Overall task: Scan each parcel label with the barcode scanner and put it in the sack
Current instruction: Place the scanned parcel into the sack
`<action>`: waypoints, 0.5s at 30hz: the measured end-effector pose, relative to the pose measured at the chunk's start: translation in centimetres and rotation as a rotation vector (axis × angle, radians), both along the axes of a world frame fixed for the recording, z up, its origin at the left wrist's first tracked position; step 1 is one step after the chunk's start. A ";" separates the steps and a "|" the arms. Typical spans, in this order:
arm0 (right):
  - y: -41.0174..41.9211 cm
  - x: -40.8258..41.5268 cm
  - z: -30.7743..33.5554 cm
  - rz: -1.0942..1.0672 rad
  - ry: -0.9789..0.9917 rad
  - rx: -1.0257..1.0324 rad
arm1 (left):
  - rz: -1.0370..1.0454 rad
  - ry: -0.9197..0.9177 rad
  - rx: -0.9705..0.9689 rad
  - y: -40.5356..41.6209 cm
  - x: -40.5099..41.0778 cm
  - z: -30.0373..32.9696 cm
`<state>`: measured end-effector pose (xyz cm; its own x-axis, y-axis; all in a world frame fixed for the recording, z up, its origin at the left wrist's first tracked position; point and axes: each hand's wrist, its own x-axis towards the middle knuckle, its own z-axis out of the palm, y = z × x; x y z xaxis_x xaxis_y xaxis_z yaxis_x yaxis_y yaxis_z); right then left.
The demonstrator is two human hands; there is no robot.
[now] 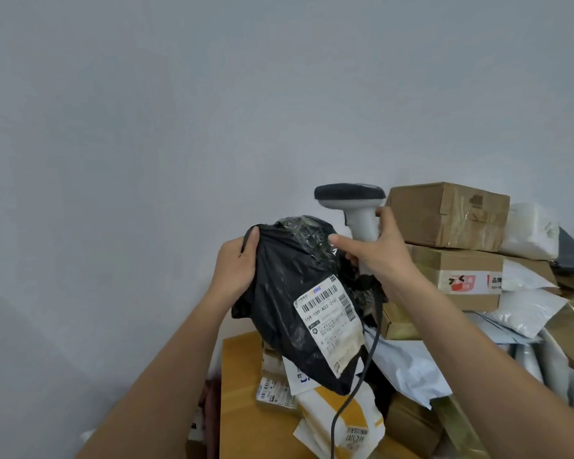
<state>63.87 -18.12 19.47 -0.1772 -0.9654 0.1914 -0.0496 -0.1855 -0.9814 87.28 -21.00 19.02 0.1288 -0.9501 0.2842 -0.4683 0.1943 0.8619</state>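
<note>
A black plastic parcel (289,293) is held up in front of me, its white barcode label (328,323) facing me. My left hand (236,266) grips the parcel's upper left edge. My right hand (375,250) grips the white handle of the barcode scanner (352,200), whose dark head points left above the parcel; the thumb stretches toward the parcel's taped top. The scanner's dark cable (362,369) hangs down past the label. No sack is in view.
Cardboard boxes (448,213) are stacked at the right, with white mailer bags (527,233) beside and below them. More parcels, including a white and yellow bag (342,422), lie on the wooden table (239,392). A plain grey wall fills the left and top.
</note>
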 end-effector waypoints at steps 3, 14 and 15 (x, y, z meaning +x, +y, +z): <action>0.2 0.7 -0.5 0.117 0.018 0.034 | -0.038 0.007 0.028 -0.1 -0.9 1.1; -0.4 0.8 -1.5 -0.045 -0.131 0.066 | -0.071 0.354 0.113 0.2 -1.2 2.1; -0.4 0.7 -1.5 -0.059 -0.167 0.066 | -0.046 0.360 0.110 0.1 -1.0 2.1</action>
